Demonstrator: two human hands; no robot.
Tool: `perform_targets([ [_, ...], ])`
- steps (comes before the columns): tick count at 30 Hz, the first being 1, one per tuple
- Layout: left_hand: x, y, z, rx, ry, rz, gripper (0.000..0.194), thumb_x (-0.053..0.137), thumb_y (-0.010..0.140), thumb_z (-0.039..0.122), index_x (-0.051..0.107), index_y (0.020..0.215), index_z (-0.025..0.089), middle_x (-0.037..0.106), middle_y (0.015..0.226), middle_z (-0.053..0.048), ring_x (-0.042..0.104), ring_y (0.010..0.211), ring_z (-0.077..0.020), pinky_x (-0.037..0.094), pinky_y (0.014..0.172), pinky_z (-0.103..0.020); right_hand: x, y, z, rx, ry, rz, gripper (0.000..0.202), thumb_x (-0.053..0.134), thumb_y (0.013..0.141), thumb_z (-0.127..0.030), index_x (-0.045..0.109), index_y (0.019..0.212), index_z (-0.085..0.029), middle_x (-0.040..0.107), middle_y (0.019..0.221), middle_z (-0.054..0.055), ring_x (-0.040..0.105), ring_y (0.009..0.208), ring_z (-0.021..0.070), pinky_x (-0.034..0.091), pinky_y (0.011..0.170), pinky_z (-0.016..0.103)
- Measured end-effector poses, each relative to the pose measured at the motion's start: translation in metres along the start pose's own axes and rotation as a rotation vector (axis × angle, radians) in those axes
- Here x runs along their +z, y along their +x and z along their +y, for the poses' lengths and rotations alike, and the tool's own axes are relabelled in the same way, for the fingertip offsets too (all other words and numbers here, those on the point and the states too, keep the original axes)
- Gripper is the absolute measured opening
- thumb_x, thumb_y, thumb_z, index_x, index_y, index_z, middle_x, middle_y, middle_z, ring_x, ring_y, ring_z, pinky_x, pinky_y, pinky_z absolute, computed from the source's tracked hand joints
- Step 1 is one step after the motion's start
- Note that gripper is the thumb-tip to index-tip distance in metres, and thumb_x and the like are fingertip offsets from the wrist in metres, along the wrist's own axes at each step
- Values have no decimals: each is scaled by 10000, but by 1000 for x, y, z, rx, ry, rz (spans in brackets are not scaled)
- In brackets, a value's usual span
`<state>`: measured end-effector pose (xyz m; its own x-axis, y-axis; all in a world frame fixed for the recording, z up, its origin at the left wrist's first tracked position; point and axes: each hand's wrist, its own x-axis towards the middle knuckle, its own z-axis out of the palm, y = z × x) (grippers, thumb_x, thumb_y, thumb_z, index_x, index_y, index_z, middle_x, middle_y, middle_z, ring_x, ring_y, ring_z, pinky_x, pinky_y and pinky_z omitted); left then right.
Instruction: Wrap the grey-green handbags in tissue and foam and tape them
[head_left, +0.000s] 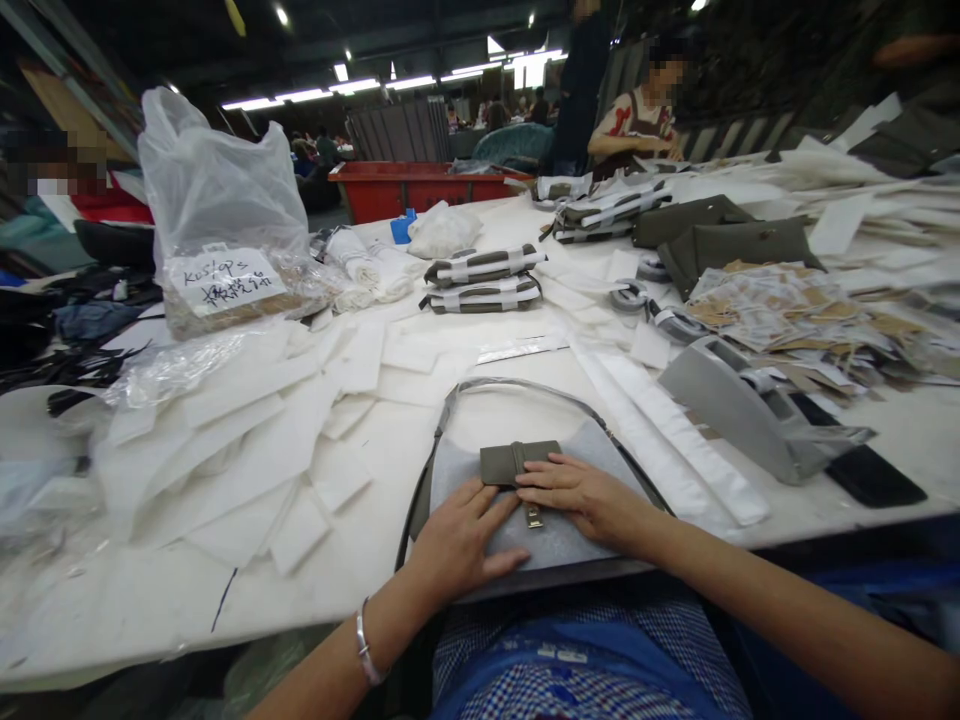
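Observation:
A handbag (454,460) with a grey front lies flat at the table's near edge, its dark strap (525,382) looped away from me. On it rests a small olive-green flap piece (499,463) with a narrow band across it. A gold metal clasp (533,516) shows just below the flap. My left hand (469,535) lies with fingers stretched over the bag, fingertips at the flap's lower left edge. Flat across the flap's right part is my right hand (581,495), its fingers extended. Neither hand grips anything that I can see.
White paper sheets (247,430) cover the left side, with a labelled plastic bag (225,220) behind them. Wrapped strap bundles (484,280) lie ahead. To the right are a black phone-like slab (874,475), a grey curved piece (739,410) and brown-and-white scraps (795,310). A person (637,125) sits across the table.

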<state>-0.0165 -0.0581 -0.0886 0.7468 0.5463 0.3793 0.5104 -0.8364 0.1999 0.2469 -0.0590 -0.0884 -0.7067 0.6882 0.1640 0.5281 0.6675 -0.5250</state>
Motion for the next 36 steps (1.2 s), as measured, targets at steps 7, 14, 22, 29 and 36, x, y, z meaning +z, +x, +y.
perform_targets([
  [7, 2, -15, 10, 21, 64, 117, 459, 599, 930, 467, 580, 1272, 162, 709, 1107, -91, 661, 1018, -221, 523, 947, -362, 1, -2, -3, 9, -111, -33, 725, 420, 787, 19, 492, 1440, -287, 511, 1476, 21, 331, 1444, 212, 232, 1185, 510],
  [14, -6, -7, 19, 44, 40, -118, 380, 496, 1003, 289, 499, 1380, 243, 642, 1232, -63, 601, 1096, -198, 504, 919, -354, 2, -3, -6, 33, -142, -26, 713, 406, 790, 26, 502, 1434, -264, 504, 1481, 42, 337, 1441, 210, 238, 1182, 513],
  [22, -7, -4, 22, 4, 44, -209, 402, 531, 983, 307, 490, 1380, 261, 623, 1221, -60, 577, 1066, -219, 484, 890, -380, 4, -4, -6, 56, -169, -74, 702, 430, 778, 12, 510, 1425, -248, 488, 1495, 32, 319, 1449, 228, 213, 1186, 514],
  [29, -8, -2, 21, -9, 15, -204, 401, 534, 973, 275, 500, 1373, 276, 627, 1226, -50, 574, 1047, -230, 491, 856, -388, -14, 16, -14, -131, -243, -39, 257, 507, 973, -161, 682, 1157, -201, 688, 1214, 84, 579, 1097, 219, 402, 1029, 411],
  [36, 0, -2, 12, 123, 66, -59, 373, 456, 990, 241, 536, 1354, 221, 658, 1153, -68, 607, 964, -206, 505, 775, -330, -29, 45, -9, -223, -292, -181, 65, 640, 930, -189, 703, 928, -175, 691, 972, 38, 572, 910, 162, 453, 761, 246],
])
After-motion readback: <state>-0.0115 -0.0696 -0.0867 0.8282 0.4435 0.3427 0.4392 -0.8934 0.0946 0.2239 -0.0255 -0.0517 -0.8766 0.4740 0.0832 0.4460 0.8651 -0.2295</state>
